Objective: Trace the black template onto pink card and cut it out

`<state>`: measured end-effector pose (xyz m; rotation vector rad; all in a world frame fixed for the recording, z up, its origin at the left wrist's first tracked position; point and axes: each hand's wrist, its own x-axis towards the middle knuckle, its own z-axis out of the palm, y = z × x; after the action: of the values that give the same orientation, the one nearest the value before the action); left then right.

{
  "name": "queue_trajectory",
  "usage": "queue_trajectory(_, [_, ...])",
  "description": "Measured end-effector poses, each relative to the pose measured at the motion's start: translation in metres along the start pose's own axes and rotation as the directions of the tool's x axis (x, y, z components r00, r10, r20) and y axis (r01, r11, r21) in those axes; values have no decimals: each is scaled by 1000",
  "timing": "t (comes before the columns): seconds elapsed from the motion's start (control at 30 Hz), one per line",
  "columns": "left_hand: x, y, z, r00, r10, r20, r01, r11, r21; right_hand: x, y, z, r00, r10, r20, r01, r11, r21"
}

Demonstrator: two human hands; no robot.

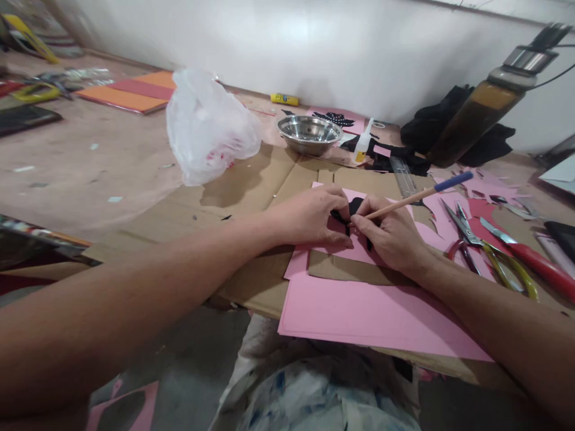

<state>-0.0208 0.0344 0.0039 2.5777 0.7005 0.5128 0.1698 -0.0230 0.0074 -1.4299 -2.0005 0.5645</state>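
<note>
My right hand (393,230) is closed around a thin wooden stick (399,205) with a blue end, its lower tip down at a black cut-out piece (357,206). That black piece lies on a pink sheet (359,254). Across from it my left hand (321,215) rests on the same sheet, thumb and fingers apart, with fingertips at the black piece's left side. The fingers partly cover the black piece, so its full outline is hidden. Cardboard (350,270) and more pink sheets (372,314) lie beneath.
Scissors (476,239) and a red-handled cutter (530,254) lie at right. Behind are a metal bowl (309,134), a glue bottle (363,143), a clear ruler (403,176) and a white plastic bag (209,126). A dark bottle (485,111) leans at the back right.
</note>
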Motion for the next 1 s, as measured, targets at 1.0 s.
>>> queue_trajectory(1.0, [0,-2,2,1000,15,-13,-14,1000,14,3,1,-1,1000,-16,20,16,1000,-5])
